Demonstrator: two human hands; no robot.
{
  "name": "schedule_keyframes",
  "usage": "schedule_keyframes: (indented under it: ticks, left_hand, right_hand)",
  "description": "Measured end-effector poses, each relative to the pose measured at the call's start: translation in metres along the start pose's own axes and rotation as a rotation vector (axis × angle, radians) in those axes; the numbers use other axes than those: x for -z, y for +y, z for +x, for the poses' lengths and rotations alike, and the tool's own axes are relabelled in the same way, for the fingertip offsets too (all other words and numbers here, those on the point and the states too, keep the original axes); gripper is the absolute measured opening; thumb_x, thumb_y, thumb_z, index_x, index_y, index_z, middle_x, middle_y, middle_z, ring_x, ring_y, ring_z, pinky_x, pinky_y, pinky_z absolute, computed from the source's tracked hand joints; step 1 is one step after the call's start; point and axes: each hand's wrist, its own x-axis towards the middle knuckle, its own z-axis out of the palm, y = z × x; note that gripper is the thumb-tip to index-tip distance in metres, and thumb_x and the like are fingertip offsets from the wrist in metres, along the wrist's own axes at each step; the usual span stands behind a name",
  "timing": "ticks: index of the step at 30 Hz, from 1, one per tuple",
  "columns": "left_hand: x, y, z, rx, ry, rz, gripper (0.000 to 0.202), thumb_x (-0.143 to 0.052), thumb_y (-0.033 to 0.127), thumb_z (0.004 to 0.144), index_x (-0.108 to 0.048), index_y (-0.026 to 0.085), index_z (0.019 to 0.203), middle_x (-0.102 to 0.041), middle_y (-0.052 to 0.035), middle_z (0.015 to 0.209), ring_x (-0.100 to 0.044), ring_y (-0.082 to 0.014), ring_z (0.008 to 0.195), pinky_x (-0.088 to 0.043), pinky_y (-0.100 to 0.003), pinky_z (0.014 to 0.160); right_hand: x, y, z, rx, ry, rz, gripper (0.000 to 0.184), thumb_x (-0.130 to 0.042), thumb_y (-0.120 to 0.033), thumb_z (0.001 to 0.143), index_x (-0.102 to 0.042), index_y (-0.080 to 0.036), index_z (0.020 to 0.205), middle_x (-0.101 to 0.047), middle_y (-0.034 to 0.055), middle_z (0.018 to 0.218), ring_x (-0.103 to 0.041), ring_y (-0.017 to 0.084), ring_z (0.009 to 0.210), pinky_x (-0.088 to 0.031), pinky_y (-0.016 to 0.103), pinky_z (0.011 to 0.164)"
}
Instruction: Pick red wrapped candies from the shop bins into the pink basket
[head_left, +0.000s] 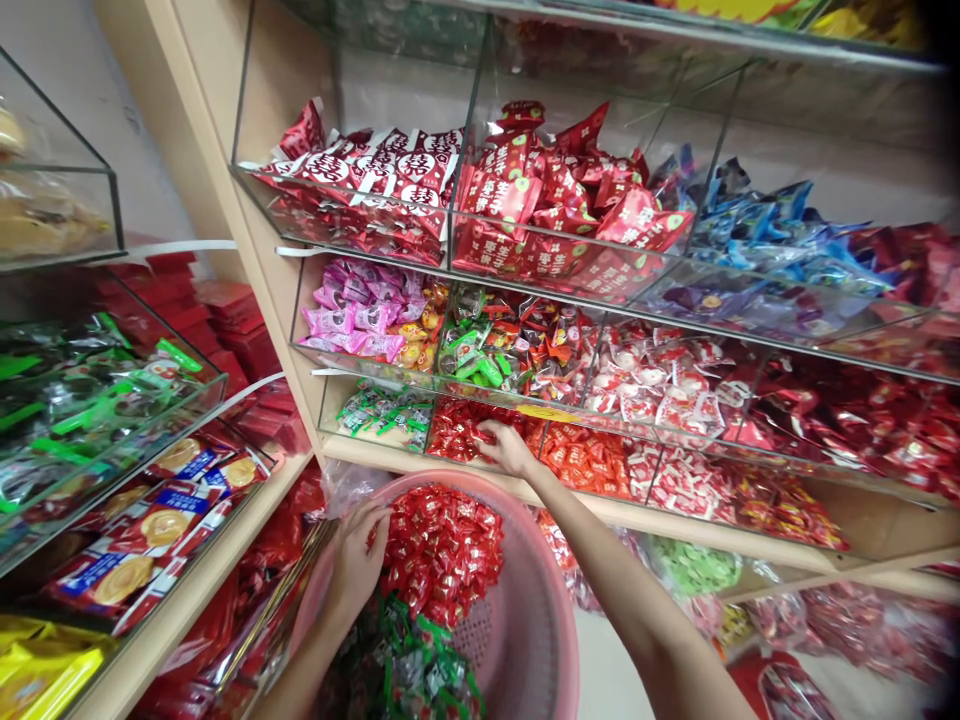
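A round pink plastic basket holds a heap of red-wrapped candies and, lower down, green-and-dark-wrapped candies. My left hand rests against the left side of the red heap, open, its fingers bent loosely; a little red wrapper shows beside the palm. My right hand reaches over the front of a bottom-shelf bin of red-wrapped candies. Its fingers look apart, and no candy can be made out in them; the fingertips are partly hidden.
Clear-fronted bins hold large red packets, blue packets, pink packets and green-wrapped candies. On the left stand a bin of green-and-dark packets and biscuit packs. A wooden shelf edge runs behind the basket.
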Motion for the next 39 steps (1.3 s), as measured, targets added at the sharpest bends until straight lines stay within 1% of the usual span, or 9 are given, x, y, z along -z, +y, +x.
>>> schedule_keyframes:
  ticks: [4, 9, 14, 16, 20, 23, 26, 32, 39]
  left_hand:
    - [0.000, 0.018, 0.016, 0.159, 0.000, -0.253, 0.026, -0.046, 0.036, 0.081, -0.063, 0.019, 0.089, -0.064, -0.0058, 0.103, -0.058, -0.0164, 0.100, -0.047, -0.033, 0.090]
    - [0.003, 0.060, 0.030, 0.380, -0.024, -0.534, 0.033, -0.051, 0.041, 0.078, -0.062, 0.017, 0.097, -0.065, -0.0071, 0.105, -0.061, -0.0174, 0.097, -0.050, -0.031, 0.086]
    - [-0.008, 0.078, 0.008, 0.447, -0.094, -0.627, 0.041, -0.057, 0.041, 0.074, -0.055, 0.018, 0.107, -0.061, -0.0091, 0.113, -0.060, -0.0184, 0.100, -0.051, -0.031, 0.083]
    - [-0.017, 0.074, -0.007, 0.482, -0.116, -0.588, 0.042, -0.060, 0.041, 0.071, -0.054, 0.018, 0.106, -0.062, -0.0090, 0.111, -0.062, -0.0185, 0.096, -0.052, -0.031, 0.081]
    - [-0.035, 0.060, -0.037, 0.510, -0.123, -0.522, 0.036, -0.060, 0.042, 0.070, -0.056, 0.017, 0.096, -0.066, -0.0067, 0.096, -0.064, -0.0183, 0.086, -0.053, -0.031, 0.076]
    - [-0.041, 0.050, -0.053, 0.505, -0.189, -0.478, 0.033, -0.056, 0.044, 0.073, -0.057, 0.017, 0.091, -0.067, -0.0050, 0.084, -0.064, -0.0173, 0.076, -0.053, -0.030, 0.071]
    - [-0.036, 0.039, -0.059, 0.446, -0.236, -0.362, 0.034, -0.053, 0.045, 0.076, -0.057, 0.017, 0.095, -0.066, -0.0060, 0.084, -0.064, -0.0176, 0.076, -0.053, -0.031, 0.070]
    - [-0.018, 0.019, -0.040, 0.069, -0.347, 0.037, 0.026, -0.045, 0.032, 0.082, -0.060, 0.022, 0.101, -0.060, -0.0064, 0.103, -0.060, -0.0182, 0.095, -0.050, -0.033, 0.082]
    - [-0.028, 0.022, -0.013, -0.192, -0.513, 0.297, 0.026, -0.040, 0.019, 0.082, -0.058, 0.022, 0.101, -0.058, -0.0070, 0.107, -0.058, -0.0193, 0.098, -0.049, -0.030, 0.079]
  right_hand:
    - [-0.011, -0.021, -0.011, -0.096, 0.185, 0.560, 0.034, -0.059, -0.042, 0.072, -0.058, -0.016, 0.094, -0.063, 0.0035, 0.087, -0.049, 0.008, 0.051, -0.041, 0.022, 0.049]
    - [-0.042, -0.063, -0.042, -0.182, 0.172, 0.930, 0.036, -0.065, -0.042, 0.069, -0.055, -0.019, 0.095, -0.061, -0.0005, 0.076, -0.048, 0.008, 0.047, -0.040, 0.022, 0.046]
    - [-0.087, -0.082, -0.084, -0.190, 0.161, 0.875, 0.030, -0.062, -0.039, 0.073, -0.058, -0.018, 0.095, -0.051, -0.0049, 0.061, -0.039, 0.007, 0.046, -0.034, 0.020, 0.045]
    - [-0.102, -0.084, -0.102, -0.199, 0.193, 0.778, 0.029, -0.061, -0.035, 0.074, -0.058, -0.019, 0.097, -0.050, -0.0048, 0.061, -0.038, 0.008, 0.048, -0.033, 0.020, 0.046]
    - [-0.121, -0.086, -0.135, -0.176, 0.194, 0.593, 0.025, -0.056, -0.029, 0.077, -0.060, -0.020, 0.101, -0.059, 0.0023, 0.084, -0.048, 0.010, 0.059, -0.039, 0.022, 0.055]
    - [-0.131, -0.086, -0.156, -0.220, 0.197, 0.571, 0.025, -0.054, -0.029, 0.078, -0.060, -0.020, 0.101, -0.061, 0.0037, 0.086, -0.051, 0.012, 0.062, -0.042, 0.023, 0.058]
    - [-0.141, -0.082, -0.170, -0.329, 0.210, 0.648, 0.025, -0.054, -0.034, 0.078, -0.061, -0.019, 0.097, -0.061, 0.0015, 0.076, -0.047, 0.011, 0.054, -0.040, 0.023, 0.052]
    - [-0.146, -0.073, -0.177, -0.505, 0.286, 0.821, 0.030, -0.058, -0.045, 0.073, -0.059, -0.019, 0.089, -0.053, -0.0032, 0.057, -0.040, 0.010, 0.044, -0.035, 0.022, 0.041]
    - [-0.144, -0.073, -0.177, -0.527, 0.300, 0.834, 0.030, -0.058, -0.046, 0.073, -0.059, -0.020, 0.087, -0.045, -0.0056, 0.052, -0.037, 0.010, 0.044, -0.032, 0.021, 0.043]
